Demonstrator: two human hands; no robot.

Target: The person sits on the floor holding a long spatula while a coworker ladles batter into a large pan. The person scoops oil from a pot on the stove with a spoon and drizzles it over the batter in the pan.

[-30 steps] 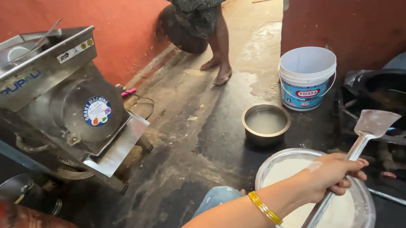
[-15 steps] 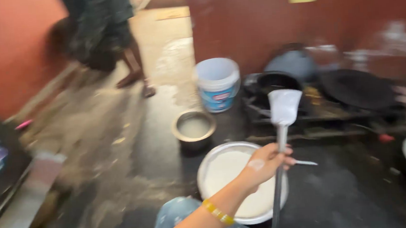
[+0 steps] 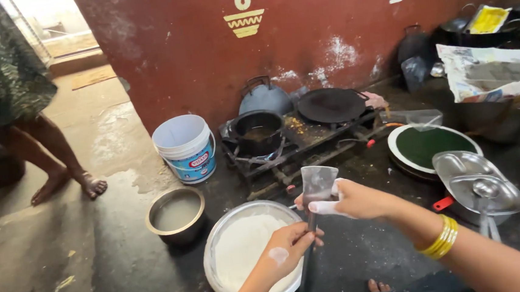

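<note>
My left hand (image 3: 288, 247) is closed around the handle of the metal spatula (image 3: 318, 187), holding it upright so the flat blade stands above the wide steel bowl of white batter (image 3: 243, 254). My right hand (image 3: 352, 200) is half curled, fingertips pressing the blade's edge, apparently to steady or wipe it. The small steel pot (image 3: 175, 211) sits just beside the bowl, the stove (image 3: 296, 140) beyond
</note>
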